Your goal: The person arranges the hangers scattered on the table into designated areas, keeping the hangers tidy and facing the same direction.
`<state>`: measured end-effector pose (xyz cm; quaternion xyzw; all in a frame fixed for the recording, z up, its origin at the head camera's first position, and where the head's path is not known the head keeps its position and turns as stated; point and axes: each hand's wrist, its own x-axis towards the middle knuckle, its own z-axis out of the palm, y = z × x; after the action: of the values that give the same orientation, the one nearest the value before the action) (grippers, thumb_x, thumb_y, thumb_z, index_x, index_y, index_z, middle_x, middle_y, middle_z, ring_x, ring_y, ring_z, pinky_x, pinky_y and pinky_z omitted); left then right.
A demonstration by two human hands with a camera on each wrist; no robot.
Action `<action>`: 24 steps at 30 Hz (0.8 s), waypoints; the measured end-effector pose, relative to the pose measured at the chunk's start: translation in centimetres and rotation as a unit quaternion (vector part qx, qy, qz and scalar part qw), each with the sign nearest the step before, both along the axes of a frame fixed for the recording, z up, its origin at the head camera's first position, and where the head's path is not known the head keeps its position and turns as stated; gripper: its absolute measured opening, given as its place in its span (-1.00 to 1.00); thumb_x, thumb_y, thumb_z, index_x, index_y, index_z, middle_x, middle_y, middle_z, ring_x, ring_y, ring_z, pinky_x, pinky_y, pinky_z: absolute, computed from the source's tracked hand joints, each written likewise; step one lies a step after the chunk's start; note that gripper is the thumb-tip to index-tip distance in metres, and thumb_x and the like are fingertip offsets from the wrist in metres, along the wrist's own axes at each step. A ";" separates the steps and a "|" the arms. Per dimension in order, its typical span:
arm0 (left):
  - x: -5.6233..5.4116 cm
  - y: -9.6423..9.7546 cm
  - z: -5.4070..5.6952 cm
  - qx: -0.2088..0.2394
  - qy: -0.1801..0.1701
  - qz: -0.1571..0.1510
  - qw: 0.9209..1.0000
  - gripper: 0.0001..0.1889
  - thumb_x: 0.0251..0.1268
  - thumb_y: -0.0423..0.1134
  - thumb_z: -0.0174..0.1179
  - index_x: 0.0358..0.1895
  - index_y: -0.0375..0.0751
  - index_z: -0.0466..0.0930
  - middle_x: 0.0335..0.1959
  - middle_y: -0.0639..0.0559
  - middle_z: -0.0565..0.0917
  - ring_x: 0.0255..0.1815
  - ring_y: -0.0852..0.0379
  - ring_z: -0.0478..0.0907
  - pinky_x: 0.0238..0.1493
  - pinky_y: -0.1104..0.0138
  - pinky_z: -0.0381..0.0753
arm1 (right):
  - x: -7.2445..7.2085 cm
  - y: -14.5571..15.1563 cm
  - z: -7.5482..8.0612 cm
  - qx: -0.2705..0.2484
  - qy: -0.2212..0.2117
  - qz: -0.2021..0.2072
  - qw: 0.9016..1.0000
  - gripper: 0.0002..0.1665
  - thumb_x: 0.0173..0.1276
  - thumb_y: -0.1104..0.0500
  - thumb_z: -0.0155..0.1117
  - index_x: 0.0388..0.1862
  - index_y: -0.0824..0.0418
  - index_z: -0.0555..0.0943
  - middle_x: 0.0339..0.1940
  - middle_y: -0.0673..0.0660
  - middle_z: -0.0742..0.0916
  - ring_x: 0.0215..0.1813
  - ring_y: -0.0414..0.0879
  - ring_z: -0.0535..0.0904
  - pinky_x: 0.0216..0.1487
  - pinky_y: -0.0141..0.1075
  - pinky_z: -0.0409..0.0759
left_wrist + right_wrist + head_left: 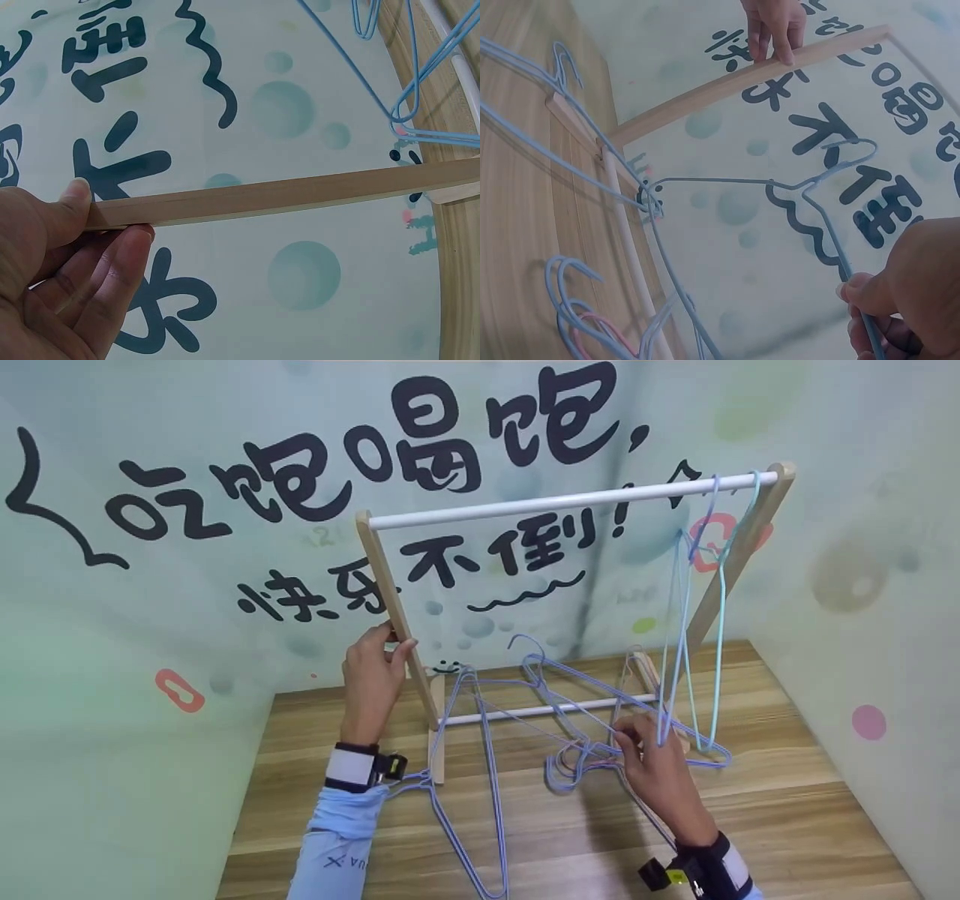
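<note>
Well, the left hand (pixel 375 679) pinches the pale wooden rack post (pixel 262 198); the right hand (pixel 664 778) pinches a blue wire hanger (pixel 830 225) below the white rod (pixel 525 507) (best eased clear of neighbouring wire hangers (pixel 492 780)).

The wrist views crop the left hand (pixel 67 277) at lower left and, at lower right, the right hand (pixel 922 289) with the blue wire hanger (pixel 810 182) it pinches.

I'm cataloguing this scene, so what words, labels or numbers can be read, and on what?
"吃饱喝饱," on the wall.
"快乐不倒!" beneath it, same wall; 乐 partly hidden.
"X" on the left sleeve; neighbouring letters unreadable.
Fainter wall markings: too blurred to read.
</note>
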<state>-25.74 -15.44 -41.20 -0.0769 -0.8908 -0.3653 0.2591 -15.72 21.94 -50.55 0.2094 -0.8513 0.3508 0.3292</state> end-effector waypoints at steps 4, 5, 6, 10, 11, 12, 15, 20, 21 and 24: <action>-0.1 -0.1 -0.1 0.002 0.002 0.001 1.000 -0.72 0.40 -0.20 0.33 -0.02 -0.37 0.66 -0.15 -0.19 0.71 -0.34 -0.03 0.75 -0.24 0.10 0.71 | 0.2 -0.6 0.4 -0.013 -0.035 -0.011 0.999 -0.75 0.17 0.59 0.41 -0.25 0.36 0.64 -0.36 0.10 0.62 -0.32 -0.09 0.57 -0.29 -0.24 0.50; -0.1 -0.1 -0.1 0.003 0.002 0.001 1.000 -0.73 0.40 -0.21 0.32 -0.02 -0.37 0.66 -0.15 -0.19 0.71 -0.34 -0.03 0.75 -0.24 0.11 0.71 | 0.3 -0.8 0.5 -0.017 -0.041 -0.014 0.999 -0.77 0.18 0.58 0.41 -0.25 0.36 0.64 -0.36 0.11 0.63 -0.31 -0.10 0.56 -0.28 -0.24 0.50; -0.1 -0.1 -0.2 0.003 0.002 0.000 1.000 -0.73 0.41 -0.21 0.32 -0.03 -0.36 0.66 -0.15 -0.19 0.71 -0.34 -0.03 0.75 -0.24 0.11 0.71 | 0.3 -1.0 0.6 -0.020 -0.044 -0.016 0.999 -0.78 0.19 0.57 0.41 -0.25 0.36 0.65 -0.34 0.11 0.63 -0.30 -0.10 0.56 -0.28 -0.25 0.50; -0.1 -0.2 -0.2 0.000 0.006 0.001 1.000 -0.71 0.43 -0.16 0.29 -0.03 -0.36 0.67 -0.16 -0.19 0.72 -0.33 -0.03 0.76 -0.22 0.08 0.71 | 0.2 -1.8 0.7 -0.027 -0.040 -0.020 0.999 -0.79 0.22 0.57 0.39 -0.26 0.34 0.65 -0.32 0.12 0.62 -0.33 -0.10 0.54 -0.35 -0.25 0.47; -0.1 -0.2 -0.2 -0.002 0.007 0.001 1.000 -0.70 0.43 -0.15 0.29 -0.03 -0.36 0.67 -0.16 -0.19 0.72 -0.33 -0.03 0.76 -0.21 0.07 0.71 | 0.2 -2.0 0.7 -0.028 -0.037 -0.021 0.999 -0.79 0.22 0.57 0.39 -0.26 0.33 0.65 -0.33 0.11 0.61 -0.34 -0.11 0.54 -0.39 -0.25 0.47; -0.1 -0.2 -0.2 -0.004 0.007 0.002 1.000 -0.69 0.43 -0.14 0.29 -0.03 -0.36 0.67 -0.16 -0.19 0.72 -0.33 -0.03 0.76 -0.20 0.06 0.71 | 0.2 -2.2 0.7 -0.028 -0.034 -0.022 0.999 -0.78 0.22 0.57 0.39 -0.26 0.32 0.64 -0.33 0.11 0.61 -0.35 -0.11 0.53 -0.41 -0.25 0.46; -0.1 -0.1 -0.2 -0.004 0.005 0.003 1.000 -0.69 0.43 -0.14 0.29 -0.01 -0.36 0.67 -0.15 -0.19 0.72 -0.32 -0.03 0.76 -0.20 0.05 0.70 | 0.2 -2.6 0.6 -0.033 -0.027 -0.020 0.999 -0.77 0.22 0.57 0.38 -0.25 0.32 0.64 -0.35 0.10 0.62 -0.37 -0.11 0.54 -0.42 -0.26 0.46; -0.1 -0.1 -0.1 0.000 0.002 0.002 1.000 -0.71 0.42 -0.16 0.31 -0.01 -0.35 0.67 -0.14 -0.19 0.72 -0.32 -0.03 0.75 -0.21 0.06 0.70 | 0.3 -3.2 0.3 -0.033 -0.008 -0.010 0.999 -0.77 0.25 0.57 0.36 -0.20 0.34 0.60 -0.35 0.12 0.61 -0.38 -0.11 0.53 -0.43 -0.26 0.47; -0.1 -0.1 -0.1 0.000 0.003 0.002 1.000 -0.70 0.42 -0.16 0.30 -0.01 -0.36 0.67 -0.15 -0.19 0.72 -0.32 -0.03 0.75 -0.20 0.06 0.70 | 0.3 -3.3 0.2 -0.033 -0.011 -0.012 0.999 -0.77 0.26 0.56 0.35 -0.20 0.33 0.60 -0.34 0.11 0.60 -0.38 -0.12 0.51 -0.44 -0.27 0.45; -0.1 -0.1 -0.2 -0.002 0.005 0.001 1.000 -0.70 0.42 -0.16 0.30 -0.02 -0.36 0.67 -0.15 -0.20 0.72 -0.32 -0.04 0.76 -0.20 0.05 0.70 | 0.3 -3.6 0.3 -0.039 -0.023 -0.017 0.999 -0.79 0.28 0.55 0.34 -0.21 0.33 0.60 -0.33 0.09 0.56 -0.35 -0.12 0.47 -0.42 -0.29 0.43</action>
<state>-25.86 -15.56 -41.36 -0.0786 -0.8905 -0.3627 0.2633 -15.42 18.30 -50.27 0.1744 -0.8478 0.3825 0.3234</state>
